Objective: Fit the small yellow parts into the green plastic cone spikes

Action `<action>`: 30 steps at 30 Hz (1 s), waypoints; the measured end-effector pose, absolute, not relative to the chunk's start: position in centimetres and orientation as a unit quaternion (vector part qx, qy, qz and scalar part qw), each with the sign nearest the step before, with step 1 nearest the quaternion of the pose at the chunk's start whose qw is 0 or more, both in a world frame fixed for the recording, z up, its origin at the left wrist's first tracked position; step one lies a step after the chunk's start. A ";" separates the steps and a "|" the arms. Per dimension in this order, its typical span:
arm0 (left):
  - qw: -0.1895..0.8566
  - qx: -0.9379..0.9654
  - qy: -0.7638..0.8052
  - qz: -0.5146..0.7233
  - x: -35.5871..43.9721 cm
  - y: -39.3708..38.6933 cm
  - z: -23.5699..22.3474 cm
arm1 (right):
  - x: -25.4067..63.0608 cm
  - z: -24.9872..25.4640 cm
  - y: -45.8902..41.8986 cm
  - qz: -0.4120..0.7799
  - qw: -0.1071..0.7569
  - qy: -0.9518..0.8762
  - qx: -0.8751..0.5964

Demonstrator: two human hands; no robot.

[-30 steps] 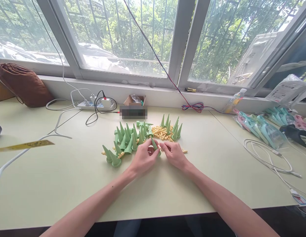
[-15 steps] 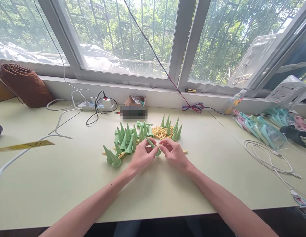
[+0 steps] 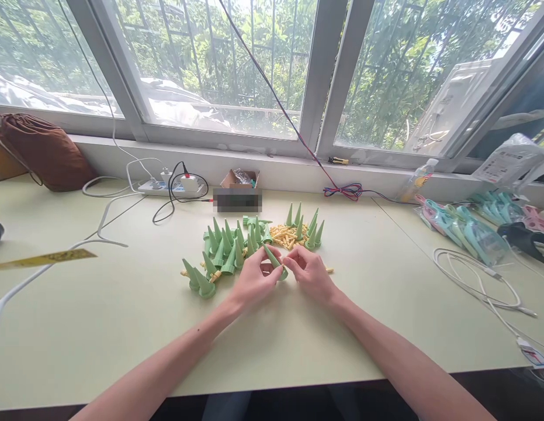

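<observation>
My left hand (image 3: 253, 279) pinches a green plastic cone (image 3: 275, 262), tip pointing up and to the left. My right hand (image 3: 310, 273) is closed at the cone's wide end, fingertips pressed together on something small that I cannot make out. Behind the hands lies a pile of green cones (image 3: 228, 247), a heap of small yellow pegs (image 3: 286, 235), and a few upright cones (image 3: 310, 231) to the right of the pegs.
Pale green table (image 3: 122, 327) under a window. Power strip (image 3: 170, 186) with cables at back left, brown bag (image 3: 44, 151) far left, small cardboard box (image 3: 240, 177), white cable (image 3: 482, 280) and bagged pastel items (image 3: 464, 231) at right.
The cone in my left hand has tilted slightly and the right fingers have closed in on its wide end; both hands stay in the same spot.
</observation>
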State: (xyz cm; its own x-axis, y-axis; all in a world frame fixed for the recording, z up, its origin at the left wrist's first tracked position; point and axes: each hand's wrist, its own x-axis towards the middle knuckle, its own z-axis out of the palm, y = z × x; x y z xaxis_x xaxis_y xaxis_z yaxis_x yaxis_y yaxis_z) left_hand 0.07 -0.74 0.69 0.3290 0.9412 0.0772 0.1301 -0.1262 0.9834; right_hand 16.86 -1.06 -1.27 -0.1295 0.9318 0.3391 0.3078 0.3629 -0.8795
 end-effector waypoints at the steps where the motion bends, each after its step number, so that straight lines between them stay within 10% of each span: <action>1: 0.497 0.652 0.411 0.399 0.1 -0.7 0.5 | 16.8 -1.3 -1.0 0.320 0.476 -0.675 -0.465; 30: 0.375 0.762 0.375 0.371 0.3 -1.1 -0.3 | 16.9 -1.6 -0.8 0.249 0.460 -0.683 -0.511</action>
